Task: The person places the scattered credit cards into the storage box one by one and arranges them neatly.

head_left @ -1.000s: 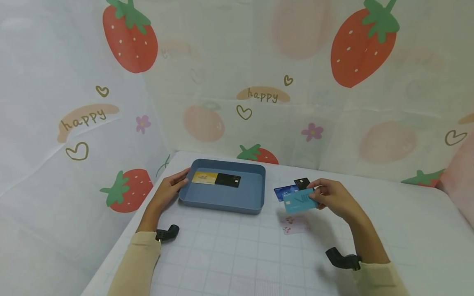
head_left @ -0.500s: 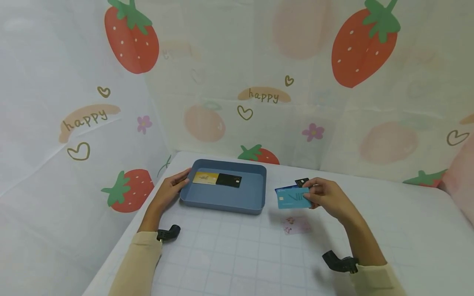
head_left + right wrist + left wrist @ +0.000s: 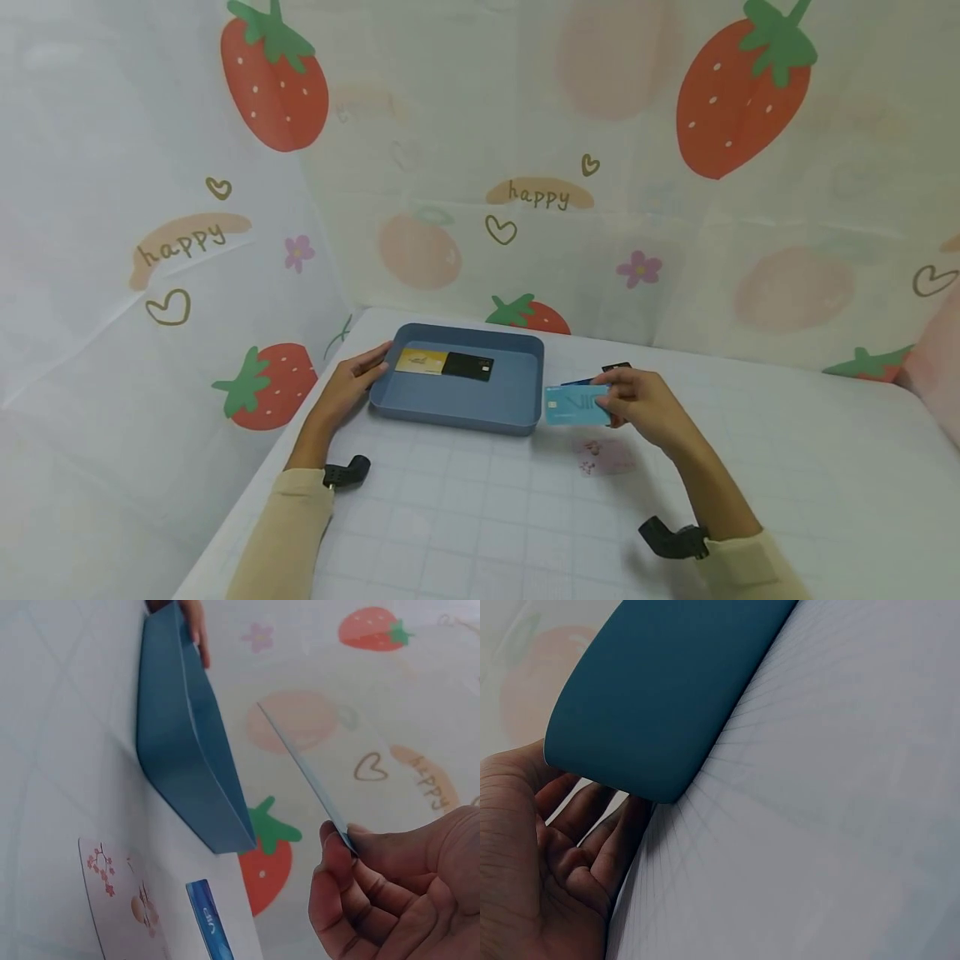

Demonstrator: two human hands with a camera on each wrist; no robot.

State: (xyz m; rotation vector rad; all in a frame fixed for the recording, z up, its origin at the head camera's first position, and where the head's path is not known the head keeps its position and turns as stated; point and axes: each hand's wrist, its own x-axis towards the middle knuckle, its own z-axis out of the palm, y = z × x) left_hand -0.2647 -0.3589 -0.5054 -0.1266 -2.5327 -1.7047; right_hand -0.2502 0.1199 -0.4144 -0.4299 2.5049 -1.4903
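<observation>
In the head view, pinches one light-blue card (image 3: 572,406) between thumb and fingers of the right hand (image 3: 637,404), at the card's right end, raised above the table (image 3: 450,508) and just beside the right wall of one blue-grey tray (image 3: 480,404). Rests the left hand (image 3: 350,383) at the tray's left end, fingers fairly straight and loose against the wall. Contains two cards in that tray, one yellow card (image 3: 420,360) and one black card (image 3: 467,367), end to end. Leaves three more cards on the table: one pink card (image 3: 606,457) nearest, one dark-blue card (image 3: 576,382) mostly hidden behind the raised one, and one second black card (image 3: 613,367), partly hidden by the fingers. Makes six cards altogether, alongside two black wrist cameras (image 3: 347,472) and, on the backdrop (image 3: 450,125), five red strawberries (image 3: 277,92), one cut off low at right. In the left wrist view, shows one rounded tray corner, with fingers bent lightly behind. In the right wrist view, holds the light-blue card almost edge-on, clear of the tray, above two cards, pink and dark-blue; includes two strawberries behind.
</observation>
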